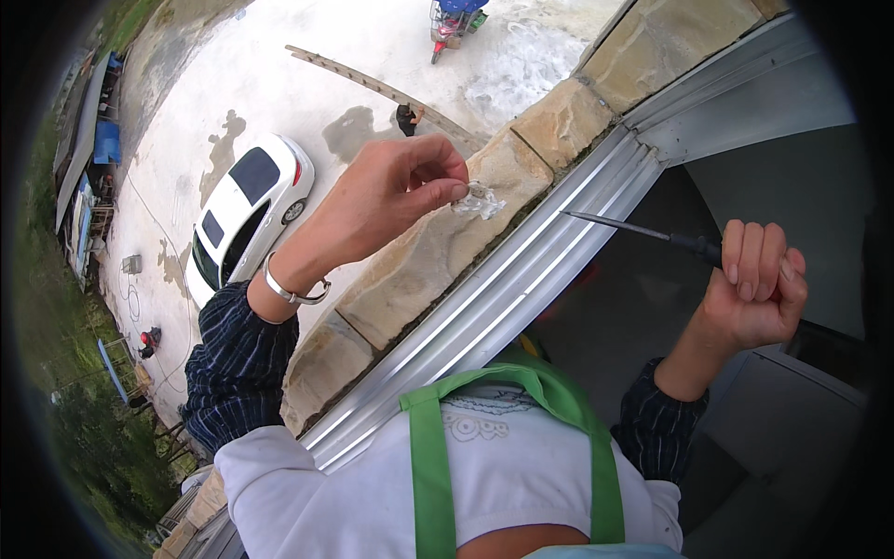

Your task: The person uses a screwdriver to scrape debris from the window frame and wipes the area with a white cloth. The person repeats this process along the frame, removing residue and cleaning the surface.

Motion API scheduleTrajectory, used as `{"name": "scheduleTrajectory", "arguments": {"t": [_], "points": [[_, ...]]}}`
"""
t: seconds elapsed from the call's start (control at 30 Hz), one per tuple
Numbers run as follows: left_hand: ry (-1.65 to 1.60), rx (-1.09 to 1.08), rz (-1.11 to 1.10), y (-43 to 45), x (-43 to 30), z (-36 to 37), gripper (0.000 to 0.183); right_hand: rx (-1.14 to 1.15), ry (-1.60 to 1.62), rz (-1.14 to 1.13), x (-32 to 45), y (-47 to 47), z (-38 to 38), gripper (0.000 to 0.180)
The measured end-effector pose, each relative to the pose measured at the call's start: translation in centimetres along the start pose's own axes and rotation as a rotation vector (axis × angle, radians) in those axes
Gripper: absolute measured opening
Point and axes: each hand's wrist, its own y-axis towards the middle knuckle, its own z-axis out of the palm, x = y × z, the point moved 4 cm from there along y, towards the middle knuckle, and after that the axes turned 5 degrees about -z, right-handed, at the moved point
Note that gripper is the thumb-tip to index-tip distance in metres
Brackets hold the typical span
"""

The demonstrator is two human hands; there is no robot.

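Observation:
Between the thumb and fingers of my left hand (391, 195) is a crumpled piece of clear plastic film (480, 201). It is held out above the rough stone window ledge (426, 258). My right hand (754, 293) grips the dark handle of a screwdriver-like tool (632, 228), its thin metal shaft pointing left. The tool's tip appears over the aluminium sliding-window track (517, 272); whether it touches the metal I cannot tell. A bracelet circles my left wrist.
Far below the ledge lies a concrete yard with a parked white car (244, 209). A person (408, 119) stands there by a long wooden ladder (377, 87). Farther off is a red three-wheeler (447, 31). A window frame (740, 91) rises at the upper right.

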Motion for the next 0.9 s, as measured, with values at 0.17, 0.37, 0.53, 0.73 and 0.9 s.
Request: {"name": "scheduleTrajectory", "arguments": {"t": [0.17, 0.37, 0.53, 0.73, 0.9], "points": [[-0.116, -0.058, -0.107, -2.3, 3.3, -1.4, 0.008, 0.245, 0.017, 0.114, -1.3, -0.1, 0.7, 0.041], [-0.158, 0.102, -0.030, -5.0, 3.0, 0.8, 0.008, 0.377, 0.109, 0.294, -3.4, 0.0, 1.9, 0.047], [-0.181, 0.072, 0.078, -5.9, 2.4, 1.6, 0.026, 0.448, 0.138, 0.289, -4.3, 0.8, 2.4, 0.052], [-0.072, -0.063, 0.017, -6.3, 5.1, -0.6, 0.029, 0.455, 0.057, 0.253, -3.2, 0.2, 1.7, 0.057], [0.762, -0.302, -0.084, -7.1, 8.8, -5.0, 0.010, 0.428, 0.024, 0.225, -2.5, -0.1, 0.9, 0.060]]}}
